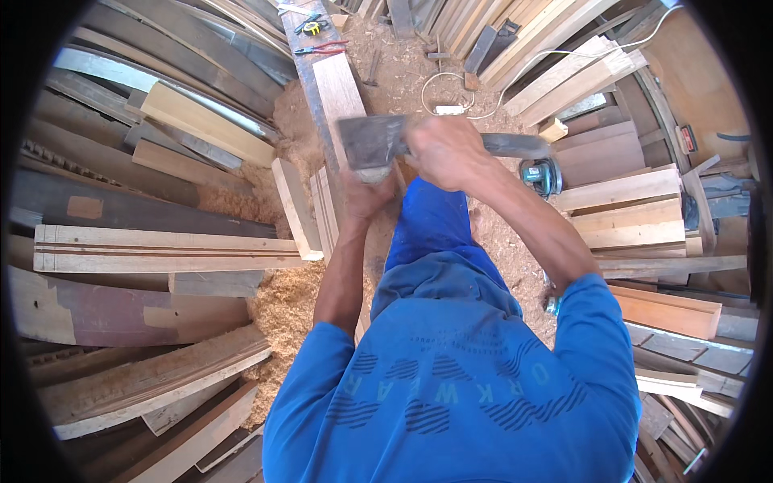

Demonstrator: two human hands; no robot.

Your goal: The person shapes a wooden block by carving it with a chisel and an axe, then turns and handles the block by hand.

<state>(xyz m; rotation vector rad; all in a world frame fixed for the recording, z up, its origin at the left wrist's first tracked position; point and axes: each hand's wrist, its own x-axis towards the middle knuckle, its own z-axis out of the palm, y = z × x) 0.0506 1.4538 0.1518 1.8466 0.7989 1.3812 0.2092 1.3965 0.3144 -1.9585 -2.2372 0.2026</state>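
Observation:
My right hand (pixel 447 151) is closed round a dark hatchet-like tool (pixel 366 138), close to its broad flat head. Its thick dark handle sticks out to the right past my fingers; motion blurs hand and tool slightly. Just below the head, my left hand (pixel 366 196) is closed, fingers partly hidden. A small greyish end (pixel 372 174) shows at its top, too little of it to name. Beyond both hands a pale board (pixel 338 87) lies lengthwise on a narrow bench plank (pixel 302 48).
Red-handled pliers (pixel 322 48) and a yellow tape measure (pixel 312 28) lie at the plank's far end. A green power tool (pixel 539 177) and a white extension socket (pixel 449 110) with cable lie right. Stacked lumber (pixel 161 251) lines both sides; shavings (pixel 286 302) cover the floor.

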